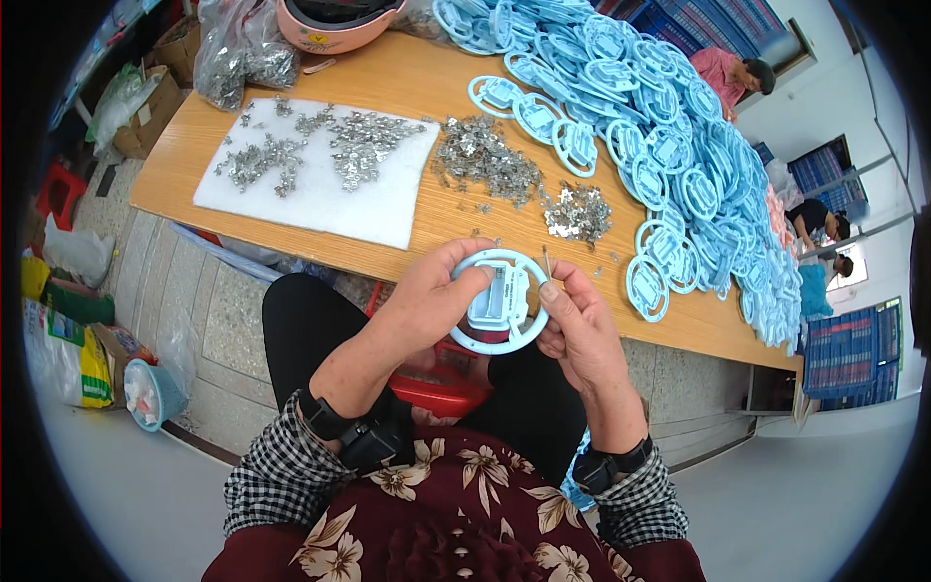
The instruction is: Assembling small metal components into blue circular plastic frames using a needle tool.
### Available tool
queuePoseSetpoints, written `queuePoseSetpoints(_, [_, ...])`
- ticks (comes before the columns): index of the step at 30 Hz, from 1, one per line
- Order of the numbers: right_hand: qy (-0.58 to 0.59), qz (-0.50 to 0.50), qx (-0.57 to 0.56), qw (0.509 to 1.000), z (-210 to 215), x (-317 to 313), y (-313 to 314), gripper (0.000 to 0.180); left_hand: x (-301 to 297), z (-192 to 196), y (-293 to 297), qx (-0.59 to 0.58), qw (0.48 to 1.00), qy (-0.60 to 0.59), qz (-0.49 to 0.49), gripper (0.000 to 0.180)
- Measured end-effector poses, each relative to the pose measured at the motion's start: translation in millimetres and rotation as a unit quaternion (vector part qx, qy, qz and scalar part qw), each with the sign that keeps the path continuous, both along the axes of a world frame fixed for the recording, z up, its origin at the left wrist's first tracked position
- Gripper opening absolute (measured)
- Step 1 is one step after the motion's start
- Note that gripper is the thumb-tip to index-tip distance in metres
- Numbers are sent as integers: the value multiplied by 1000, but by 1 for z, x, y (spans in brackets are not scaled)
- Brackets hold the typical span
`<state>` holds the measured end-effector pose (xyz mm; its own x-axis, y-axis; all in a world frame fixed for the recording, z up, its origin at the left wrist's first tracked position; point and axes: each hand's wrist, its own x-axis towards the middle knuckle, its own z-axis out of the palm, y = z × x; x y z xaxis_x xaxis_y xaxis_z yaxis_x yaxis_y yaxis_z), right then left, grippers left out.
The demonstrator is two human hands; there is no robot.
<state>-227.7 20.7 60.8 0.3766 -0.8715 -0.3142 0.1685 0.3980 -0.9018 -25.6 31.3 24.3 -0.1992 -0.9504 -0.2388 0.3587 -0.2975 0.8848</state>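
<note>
Above my lap, in front of the table edge, I hold a light-blue round plastic part [496, 308], a ring with a box-shaped compartment across its middle. My left hand [417, 299] grips its left side, thumb pressed at the compartment's upper left. At the ring's right rim, my right hand [585, 332] pinches a thin, upright metal piece [547, 262]; its lower end is hidden by the fingers, so its kind is unclear. Just beyond lie a small heap of silvery metal pieces [577, 211] and a larger metal heap [488, 160].
A white foam sheet [388, 215] with scattered metal pieces lies left on the wooden table [165, 184]. Many light-blue parts [669, 145] are piled on the right. A pink helmet [335, 37] and plastic bags [242, 58] stand at the back. Other people [722, 82] are far right.
</note>
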Motion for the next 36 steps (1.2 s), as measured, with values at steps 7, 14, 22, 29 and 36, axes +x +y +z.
queuePoseSetpoints(7, [-13, -13, -50, 999, 19, 2, 0, 25, -9, -15, 9, -120, 987, -74, -80, 37])
queuePoseSetpoints(14, [194, -24, -265, 944, -11, -3, 17, 16, -13, -14, 18, -30, 979, 172, -110, 40])
queuePoseSetpoints(22, [324, 30, -239, 915, -5, -4, 26, 46, -9, -21, 17, -10, 956, 261, -131, 58])
queuePoseSetpoints(29, [206, 78, -181, 959, 0, -3, 23, 48, -11, -22, 19, -34, 941, 315, -122, 54])
queuePoseSetpoints(36, [157, 106, -172, 967, -15, -13, 17, 40, -2, -14, 21, -63, 942, 292, -153, 46])
